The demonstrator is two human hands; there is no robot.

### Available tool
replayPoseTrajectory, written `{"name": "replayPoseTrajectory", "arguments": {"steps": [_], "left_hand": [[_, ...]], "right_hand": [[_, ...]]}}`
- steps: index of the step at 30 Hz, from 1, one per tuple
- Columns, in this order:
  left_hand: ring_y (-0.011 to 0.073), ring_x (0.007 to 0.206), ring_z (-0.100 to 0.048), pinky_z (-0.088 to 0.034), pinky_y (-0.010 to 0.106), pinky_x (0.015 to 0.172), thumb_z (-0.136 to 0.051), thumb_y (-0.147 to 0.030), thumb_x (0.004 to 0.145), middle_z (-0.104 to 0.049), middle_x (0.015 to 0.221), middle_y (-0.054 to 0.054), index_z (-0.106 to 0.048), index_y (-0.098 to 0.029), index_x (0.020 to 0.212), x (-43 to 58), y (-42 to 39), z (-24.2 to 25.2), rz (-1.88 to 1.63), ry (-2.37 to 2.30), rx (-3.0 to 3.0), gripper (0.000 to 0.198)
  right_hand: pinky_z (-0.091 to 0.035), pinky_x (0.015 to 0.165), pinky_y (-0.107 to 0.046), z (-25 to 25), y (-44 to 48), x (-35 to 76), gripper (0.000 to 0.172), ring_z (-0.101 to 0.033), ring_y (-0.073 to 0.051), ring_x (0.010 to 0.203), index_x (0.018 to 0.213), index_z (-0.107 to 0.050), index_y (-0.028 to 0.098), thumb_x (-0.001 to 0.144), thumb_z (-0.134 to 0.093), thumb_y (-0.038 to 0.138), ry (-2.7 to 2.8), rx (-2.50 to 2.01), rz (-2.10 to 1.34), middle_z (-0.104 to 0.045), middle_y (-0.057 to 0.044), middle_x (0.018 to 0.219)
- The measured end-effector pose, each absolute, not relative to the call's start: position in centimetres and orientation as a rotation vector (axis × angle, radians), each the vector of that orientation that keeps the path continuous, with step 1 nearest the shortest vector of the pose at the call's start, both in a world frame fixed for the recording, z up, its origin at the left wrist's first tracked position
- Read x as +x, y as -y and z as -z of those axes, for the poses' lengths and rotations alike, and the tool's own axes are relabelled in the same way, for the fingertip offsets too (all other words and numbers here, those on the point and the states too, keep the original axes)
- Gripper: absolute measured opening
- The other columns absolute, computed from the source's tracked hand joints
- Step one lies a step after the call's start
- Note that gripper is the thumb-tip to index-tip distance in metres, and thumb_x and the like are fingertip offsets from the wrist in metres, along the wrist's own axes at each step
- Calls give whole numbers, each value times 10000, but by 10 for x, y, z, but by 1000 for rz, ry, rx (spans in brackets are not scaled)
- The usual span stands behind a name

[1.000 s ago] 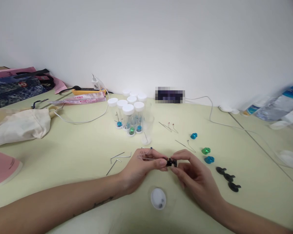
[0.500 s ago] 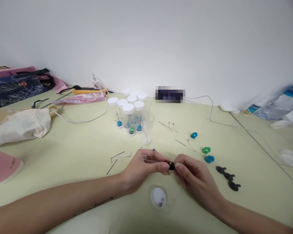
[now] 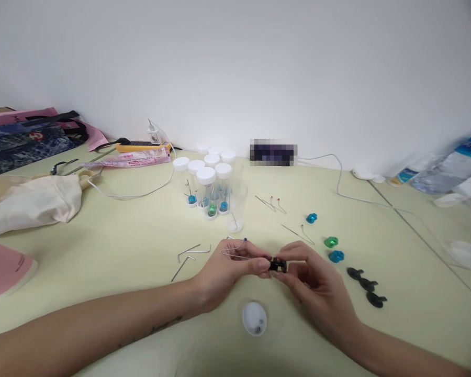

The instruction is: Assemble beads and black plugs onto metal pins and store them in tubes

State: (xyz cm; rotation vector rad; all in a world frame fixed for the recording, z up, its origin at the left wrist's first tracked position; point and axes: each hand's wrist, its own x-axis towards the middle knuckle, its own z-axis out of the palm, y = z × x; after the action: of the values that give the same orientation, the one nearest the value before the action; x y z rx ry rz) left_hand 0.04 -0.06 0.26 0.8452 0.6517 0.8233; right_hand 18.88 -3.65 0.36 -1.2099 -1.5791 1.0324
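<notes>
My left hand [image 3: 235,267] pinches a small black part [image 3: 278,265] between thumb and fingers. A thin bent wire with a blue tip [image 3: 231,252] runs back from the grip across the same hand. At the part's other end, the thumb and index finger of my right hand [image 3: 317,285] close on it. How wire and part join is hidden by the left fingers. Below the hands lies a white cap [image 3: 250,313] with small metal bits inside. Several L-shaped hex keys [image 3: 189,257] rest left of my left hand.
Capped clear tubes [image 3: 206,176] stand at the back. To the right lie bent wires [image 3: 298,233], blue pieces [image 3: 336,256], a green piece [image 3: 331,242] and black pieces [image 3: 368,284]. A pink object [image 3: 8,269] and cloth bag [image 3: 35,201] are at left, a bottle [image 3: 451,167] at right.
The fingers of my right hand have spread slightly around the black part, showing more of it. The left hand and wire have shifted only a little.
</notes>
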Motion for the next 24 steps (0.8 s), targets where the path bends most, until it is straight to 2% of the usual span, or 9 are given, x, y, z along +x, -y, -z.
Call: {"name": "replayPoseTrajectory", "arguments": {"steps": [2,5,8,10,14,18,19,22,24], "left_hand": [[107,661,-632,-482,243,742,-803,-198,682,-707,675,30,-735,-125,769,1,1,-3,-815,-642,851,133],[111,655,-636,-485,249,747,-804,-195,682,-700,644,29,-732,-118,764,1,0,-3,-802,-631,860,134],[109,678,-641,-487,243,749,-804,-200,684,-718,706,40,-731,-118,772,1,0,-3,-815,-650,839,141],[105,677,-638,-486,239,744,-805,-199,682,-717,717,40,-733,-118,779,1,-1,-3,-818,-654,837,145],[109,657,-636,-486,252,749,-806,-191,678,-705,669,33,-734,-115,764,1,0,-3,-803,-630,860,135],[105,672,-636,-483,244,745,-801,-195,687,-716,714,42,-733,-120,774,1,0,-1,-818,-647,850,133],[105,671,-635,-482,243,738,-800,-196,688,-716,718,43,-734,-120,776,1,0,-1,-819,-643,854,134],[109,658,-634,-483,250,733,-801,-192,685,-705,681,37,-736,-116,771,1,0,-1,-803,-619,875,133],[108,661,-635,-484,250,741,-801,-189,686,-705,680,34,-736,-117,772,1,0,0,-806,-622,870,129]], "right_hand": [[-284,466,-255,-4,36,189,184,-387,-93,500,845,-577,199,892,-598,376,1590,-1237,-1068,-554,3,756],[-260,464,-258,-5,36,190,330,-364,-110,495,687,-524,195,934,-514,414,1620,-1283,-1149,-445,36,552],[-294,459,-250,-4,37,190,160,-397,-91,494,867,-572,207,904,-579,362,1594,-1236,-1084,-575,2,783],[-310,459,-248,-3,38,190,148,-408,-81,492,955,-572,219,881,-617,339,1573,-1205,-1048,-588,-11,893],[-260,454,-252,-2,37,191,277,-369,-105,486,724,-531,202,919,-546,399,1599,-1245,-1140,-455,39,585],[-293,451,-248,-2,37,190,160,-402,-83,488,901,-559,214,879,-616,362,1551,-1227,-1095,-577,-4,846],[-298,452,-247,-2,37,190,164,-405,-83,488,916,-562,215,874,-623,361,1550,-1223,-1089,-578,-4,853],[-269,454,-250,-3,37,190,237,-381,-101,484,768,-555,200,908,-568,391,1596,-1242,-1136,-472,37,606],[-270,451,-249,-2,38,190,220,-384,-96,484,780,-556,200,910,-568,378,1600,-1233,-1128,-486,32,636]]}}
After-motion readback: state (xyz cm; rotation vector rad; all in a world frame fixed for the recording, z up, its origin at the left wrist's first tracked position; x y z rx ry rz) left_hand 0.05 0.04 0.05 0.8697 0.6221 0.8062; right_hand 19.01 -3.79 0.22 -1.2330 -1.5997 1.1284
